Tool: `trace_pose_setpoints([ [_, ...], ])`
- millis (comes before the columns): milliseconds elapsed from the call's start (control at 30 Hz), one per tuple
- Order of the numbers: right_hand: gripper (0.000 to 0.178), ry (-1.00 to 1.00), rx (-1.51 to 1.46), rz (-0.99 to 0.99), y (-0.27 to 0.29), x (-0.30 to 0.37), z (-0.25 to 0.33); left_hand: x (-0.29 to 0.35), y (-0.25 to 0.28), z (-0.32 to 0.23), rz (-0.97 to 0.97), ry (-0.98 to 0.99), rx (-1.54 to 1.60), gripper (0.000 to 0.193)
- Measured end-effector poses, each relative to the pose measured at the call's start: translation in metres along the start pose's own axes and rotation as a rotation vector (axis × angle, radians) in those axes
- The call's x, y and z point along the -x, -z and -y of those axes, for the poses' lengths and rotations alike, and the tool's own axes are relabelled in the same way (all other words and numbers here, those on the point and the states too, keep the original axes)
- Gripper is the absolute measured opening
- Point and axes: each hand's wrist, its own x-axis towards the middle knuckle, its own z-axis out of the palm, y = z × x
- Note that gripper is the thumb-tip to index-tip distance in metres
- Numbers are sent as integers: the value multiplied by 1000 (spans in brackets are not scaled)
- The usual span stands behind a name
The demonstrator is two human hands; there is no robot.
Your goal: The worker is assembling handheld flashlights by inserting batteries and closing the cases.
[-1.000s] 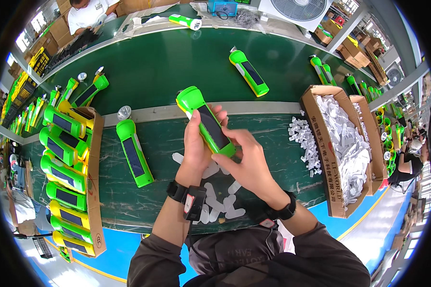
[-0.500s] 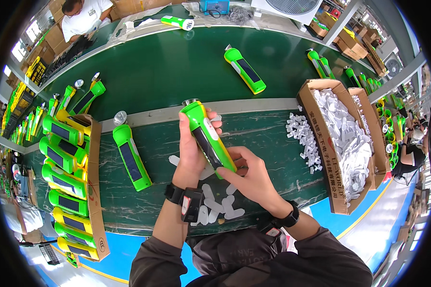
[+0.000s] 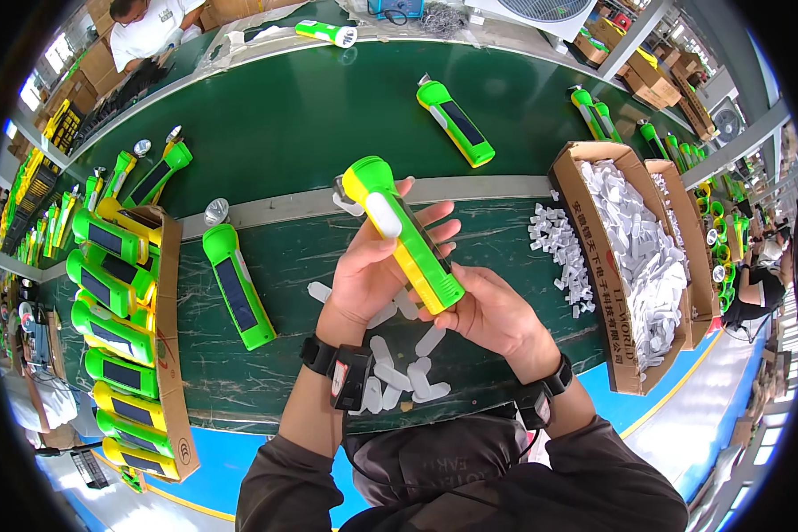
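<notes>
A green and yellow flashlight (image 3: 408, 244) with a white oval button plate and a dark solar panel edge lies slantwise in my hands. My left hand (image 3: 368, 275) cradles its middle from behind, thumb at one side and fingers stretched past the other. At the yellow lower end, the fingers and thumb of my right hand (image 3: 496, 315) grip the body. A silvery part (image 3: 340, 188) shows beside the green head; its link to the head is hidden. Below my hands, several translucent white oval pieces (image 3: 390, 377) are scattered on the dark green worktop (image 3: 505, 381).
Another flashlight (image 3: 235, 288) with its reflector out lies at left, beside a carton (image 3: 176, 355) full of flashlights. At right, a carton (image 3: 585, 239) holds white pieces, with a pile of small white parts (image 3: 559, 257) beside it. More flashlights lie on the green belt (image 3: 328, 115); a person (image 3: 155, 31) sits beyond.
The flashlight has been turned about its length: its white button plate now faces left and the solar panel right. My left fingers have spread; my right hand has shifted slightly right on the lower end.
</notes>
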Motion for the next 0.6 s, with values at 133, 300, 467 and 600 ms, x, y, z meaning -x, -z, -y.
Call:
trace_pose_setpoints([
  [133,50,48,96,-48,-4,2,0,1,4,3,-20,-33,-71,73],
  [300,47,443,524,-285,-17,4,-18,-1,12,11,-72,-113,-102,54],
  [467,42,629,1106,-496,-17,0,-25,1,19,15,-327,-23,-323,49],
  [600,36,306,539,-356,-13,3,-15,-4,-6,16,-256,-117,-74,52],
])
